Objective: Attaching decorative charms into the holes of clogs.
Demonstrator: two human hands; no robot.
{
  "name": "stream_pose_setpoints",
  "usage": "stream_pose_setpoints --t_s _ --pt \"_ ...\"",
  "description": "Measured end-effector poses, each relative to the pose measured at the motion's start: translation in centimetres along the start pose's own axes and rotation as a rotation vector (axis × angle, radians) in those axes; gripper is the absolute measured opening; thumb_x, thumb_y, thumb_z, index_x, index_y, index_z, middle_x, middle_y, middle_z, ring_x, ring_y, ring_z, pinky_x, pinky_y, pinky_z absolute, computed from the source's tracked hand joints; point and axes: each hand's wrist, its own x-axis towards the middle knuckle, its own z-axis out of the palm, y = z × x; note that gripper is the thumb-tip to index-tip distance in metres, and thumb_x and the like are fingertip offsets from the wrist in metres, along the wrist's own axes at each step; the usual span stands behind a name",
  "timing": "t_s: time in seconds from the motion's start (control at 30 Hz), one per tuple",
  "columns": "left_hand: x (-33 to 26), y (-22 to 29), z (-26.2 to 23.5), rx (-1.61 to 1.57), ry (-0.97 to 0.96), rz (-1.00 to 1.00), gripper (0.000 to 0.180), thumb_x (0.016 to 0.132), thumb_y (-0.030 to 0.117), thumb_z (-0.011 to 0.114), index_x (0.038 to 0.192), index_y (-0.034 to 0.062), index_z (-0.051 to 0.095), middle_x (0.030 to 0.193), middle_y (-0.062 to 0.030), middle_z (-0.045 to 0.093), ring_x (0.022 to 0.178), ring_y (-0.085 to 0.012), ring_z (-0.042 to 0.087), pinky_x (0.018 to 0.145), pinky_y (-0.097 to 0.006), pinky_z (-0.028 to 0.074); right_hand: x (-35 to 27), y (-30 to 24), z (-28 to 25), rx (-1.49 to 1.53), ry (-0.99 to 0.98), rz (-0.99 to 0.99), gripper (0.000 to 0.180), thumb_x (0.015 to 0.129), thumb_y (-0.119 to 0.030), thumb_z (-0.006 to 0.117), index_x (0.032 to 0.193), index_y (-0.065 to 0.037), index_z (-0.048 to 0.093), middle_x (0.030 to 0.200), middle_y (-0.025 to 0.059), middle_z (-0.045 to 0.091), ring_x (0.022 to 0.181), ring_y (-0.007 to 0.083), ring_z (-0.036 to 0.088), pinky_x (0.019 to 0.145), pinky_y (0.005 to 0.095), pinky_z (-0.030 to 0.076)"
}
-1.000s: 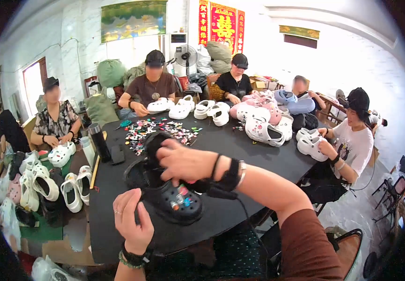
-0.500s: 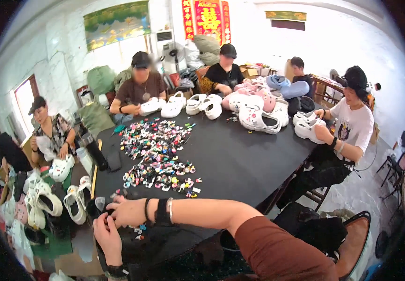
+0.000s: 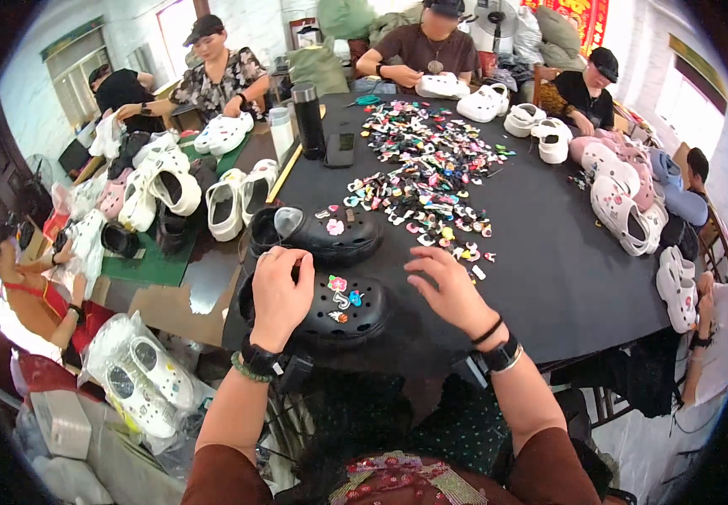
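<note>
Two black clogs lie side by side in front of me. The far clog [image 3: 343, 240] carries a pink flower charm and a few small ones; the near clog [image 3: 351, 321] has several colourful charms on its holed top. My left hand [image 3: 278, 295] is over the near clog's heel end, its fingers curled in toward the thumb; whether anything is between them is hidden. To the right of the clogs, my right hand [image 3: 450, 293] is raised above the table with fingers apart and nothing in it. A loose heap of small charms [image 3: 431, 181] spreads beyond the clogs.
The black table [image 3: 566, 278] bears a dark bottle [image 3: 307, 122], a phone [image 3: 340, 150] and white clogs [image 3: 486, 103] along its far side. White and pink clogs pile up at right. More white clogs [image 3: 227, 206] stand at left, and bagged ones [image 3: 149, 383] below. Co-workers sit around.
The view has swung left and down, bringing both black clogs into sight. My hands, together at the left before, are now apart, with the right one drawn back to the right.
</note>
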Motion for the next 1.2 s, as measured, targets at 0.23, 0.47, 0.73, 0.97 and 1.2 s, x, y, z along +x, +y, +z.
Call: stream_pose_setpoints --t_s 0.23,0.47,0.73,0.97,1.2 --pt "-0.4 0.4 0.0 0.005 0.072 -0.065 0.013 0.087 0.012 0.064 0.095 0.0018 0.062 0.084 -0.0131 0.056 0.074 -0.0294 0.055 0.068 -0.039 0.046 -1.2 -2.6 2.3 0.137 -0.049 -0.090 0.053 0.075 -0.022 0.081 0.120 -0.007 0.056 0.135 0.0170 0.047 0.123 0.0367 0.047 0.101 0.0432 0.042" --pt "-1.4 1.5 -2.3 0.055 0.008 -0.131 0.028 0.094 0.024 0.061 0.082 -0.0013 0.056 0.073 -0.0142 0.052 0.059 -0.0273 0.049 0.055 -0.041 0.039 0.8 -4.2 3.4 0.109 -0.099 -0.132 0.065 0.063 -0.023 0.087 0.117 -0.008 0.055 0.132 0.0140 0.047 0.123 0.0358 0.044 0.102 0.0447 0.039" --pt "-2.0 1.4 -2.0 0.060 -0.313 -0.184 0.047 0.095 0.033 0.059 0.068 -0.0036 0.048 0.062 -0.0222 0.049 0.056 -0.0384 0.049 0.053 -0.043 0.037 2.7 -4.1 4.5 0.211 -0.207 0.051 0.050 0.061 -0.017 0.088 0.101 -0.007 0.060 0.109 0.0095 0.056 0.109 0.0307 0.052 0.094 0.0384 0.043" --pt "-2.2 0.8 -2.0 0.014 -0.357 -0.171 0.044 0.093 0.031 0.061 0.068 -0.0026 0.045 0.062 -0.0231 0.049 0.059 -0.0412 0.052 0.053 -0.045 0.038 3.3 -4.2 4.6 0.177 -0.175 0.057 0.033 0.065 -0.014 0.085 0.089 -0.008 0.064 0.098 0.0086 0.060 0.099 0.0289 0.059 0.085 0.0360 0.047" --pt "-2.4 0.8 -2.0 0.036 -0.324 -0.152 0.042 0.092 0.030 0.061 0.067 -0.0007 0.046 0.059 -0.0207 0.049 0.057 -0.0403 0.052 0.052 -0.046 0.037 2.4 -4.0 5.7 -0.030 0.030 -0.249 0.025 0.073 -0.020 0.078 0.090 -0.007 0.063 0.098 0.0080 0.061 0.096 0.0303 0.057 0.084 0.0397 0.046"
